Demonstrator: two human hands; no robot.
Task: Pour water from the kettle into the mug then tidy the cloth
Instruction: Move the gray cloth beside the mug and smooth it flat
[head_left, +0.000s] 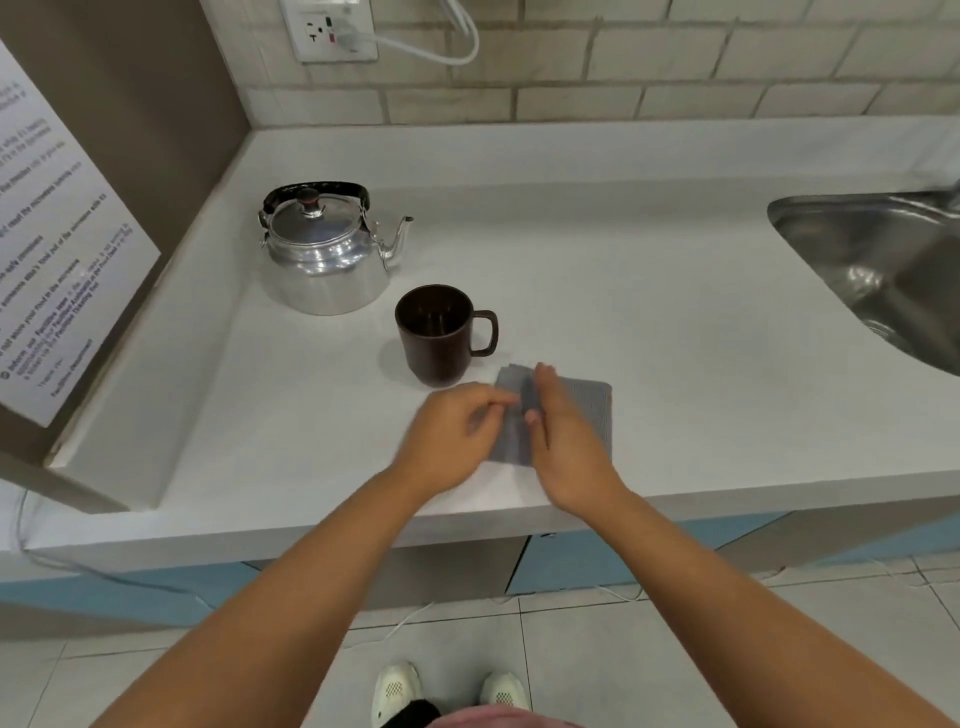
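Note:
A shiny metal kettle (324, 254) with a black handle stands upright at the back left of the white counter, spout pointing right. A dark brown mug (439, 335) stands upright in front of it, handle to the right. A grey folded cloth (587, 410) lies flat just right of the mug, near the counter's front edge. My left hand (454, 441) pinches the cloth's left edge with curled fingers. My right hand (563, 441) lies flat on top of the cloth, fingers pointing away, covering its middle. The mug's contents cannot be made out.
A steel sink (883, 270) is set into the counter (675, 322) at the right. A wall socket (332, 28) with a white cable sits on the tiled back wall. A brown side panel with a printed notice (57, 249) bounds the left. Floor tiles and my shoes show below.

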